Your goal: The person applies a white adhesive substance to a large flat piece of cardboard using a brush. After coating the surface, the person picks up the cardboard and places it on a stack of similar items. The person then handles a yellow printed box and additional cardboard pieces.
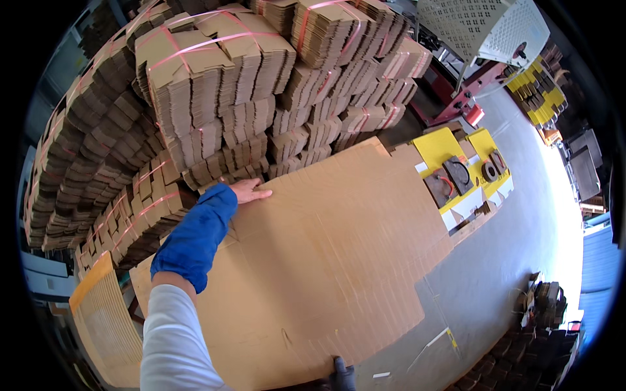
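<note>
A large brown cardboard sheet with creases and a notched right end spreads out in front of me. My left hand, bare below a blue sleeve cover, is at its far edge. The thumb lies on top, and the other fingers are partly hidden at the edge. At the near edge, low in the picture, my right hand wears a dark glove and grips the cardboard; most of that hand is out of sight.
Tall bundles of flat cardboard, tied with pink straps, stand beyond the sheet. Yellow-and-white boards at its right end carry dark blocks and a tape roll. A red-based machine is behind. Dark stacked pieces sit lower right.
</note>
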Action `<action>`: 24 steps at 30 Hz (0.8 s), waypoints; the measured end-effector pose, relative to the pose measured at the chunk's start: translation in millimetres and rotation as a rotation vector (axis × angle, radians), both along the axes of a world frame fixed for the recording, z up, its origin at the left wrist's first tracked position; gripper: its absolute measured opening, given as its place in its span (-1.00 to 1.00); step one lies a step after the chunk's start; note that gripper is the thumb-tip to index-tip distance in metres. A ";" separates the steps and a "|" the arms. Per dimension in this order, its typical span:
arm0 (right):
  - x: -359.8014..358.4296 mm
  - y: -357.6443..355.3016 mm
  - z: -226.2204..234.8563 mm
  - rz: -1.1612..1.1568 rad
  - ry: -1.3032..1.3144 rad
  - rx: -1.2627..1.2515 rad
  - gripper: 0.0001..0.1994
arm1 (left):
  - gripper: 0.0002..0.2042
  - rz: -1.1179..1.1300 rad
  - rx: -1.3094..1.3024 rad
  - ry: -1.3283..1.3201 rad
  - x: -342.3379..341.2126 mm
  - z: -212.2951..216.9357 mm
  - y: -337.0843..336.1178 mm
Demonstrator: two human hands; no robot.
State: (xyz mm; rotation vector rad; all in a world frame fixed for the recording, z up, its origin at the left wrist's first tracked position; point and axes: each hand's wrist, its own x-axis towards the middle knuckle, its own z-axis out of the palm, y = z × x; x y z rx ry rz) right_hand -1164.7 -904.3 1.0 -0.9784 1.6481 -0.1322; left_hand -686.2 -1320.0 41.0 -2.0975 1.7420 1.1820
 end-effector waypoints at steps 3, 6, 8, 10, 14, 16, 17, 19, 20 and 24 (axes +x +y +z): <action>-19.4 27.8 -68.6 -0.262 -0.247 0.170 -0.56 | -0.17 0.025 -0.161 0.077 10.5 -19.1 14.2; 20.1 -6.2 -10.1 -0.650 -0.566 0.043 -0.55 | -0.21 0.048 -0.240 0.157 20.7 -36.6 20.1; 23.6 -8.1 -8.5 -0.763 -0.616 0.034 -0.52 | -0.24 0.044 -0.323 0.123 18.7 -34.3 14.3; 22.2 -4.2 -8.9 -0.750 -0.619 0.002 -0.50 | -0.23 0.046 -0.316 0.085 12.7 -30.0 12.6; 17.4 -1.8 -8.8 -0.698 -0.548 -0.049 -0.46 | -0.24 0.082 -0.337 0.052 -3.4 -12.8 17.2; 5.5 -4.5 -16.8 -0.572 -0.524 -0.106 -0.44 | -0.27 0.105 -0.424 0.065 3.4 -21.3 22.1; 0.3 -5.2 -19.2 -0.510 -0.515 -0.128 -0.44 | -0.28 0.117 -0.464 0.066 6.7 -23.9 26.1; -9.4 -13.5 -12.8 -0.530 -0.536 -0.110 -0.37 | -0.32 0.157 -0.425 0.074 6.9 -17.5 31.8; -15.8 -19.0 -8.9 -0.539 -0.543 -0.101 -0.34 | -0.34 0.179 -0.404 0.081 1.8 -14.6 34.5; -55.0 -33.6 -19.3 -0.451 -0.565 -0.100 -0.39 | -0.42 0.208 -0.395 0.053 -1.8 -15.3 52.4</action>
